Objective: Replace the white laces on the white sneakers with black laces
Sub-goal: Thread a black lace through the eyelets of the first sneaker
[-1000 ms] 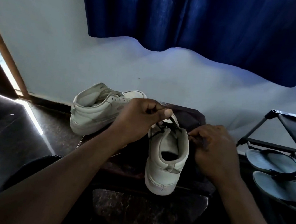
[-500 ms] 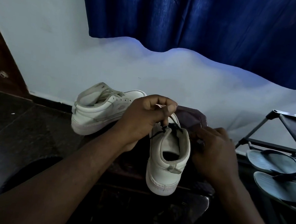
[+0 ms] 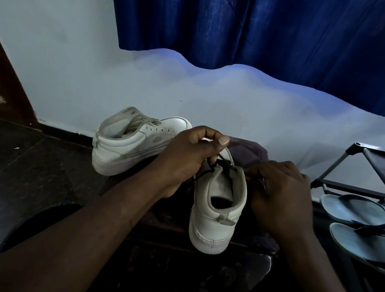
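The near sneaker stands heel toward the person on a dark cloth-covered stool, so the top eyelets face both hands. The left hand, at ten o'clock of the collar, pinches the black lace between thumb and forefinger and draws it up, I'd guess to take out slack. The right hand, at two o'clock of the collar, has its fingers curled on what looks like the other end of the lace, steadying that side; the strand there is thin and partly hidden. The second sneaker waits on its side at ten o'clock, toe toward the wall, out of the way; its laces look pale, so it seems not yet done. A shoe rack with sandals sits at three o'clock.

Against a second ago, the left thumb sits a little higher and the lace looks tauter; the right hand has barely shifted. The bright strip on the floor at nine o'clock is gone, as the view has turned.
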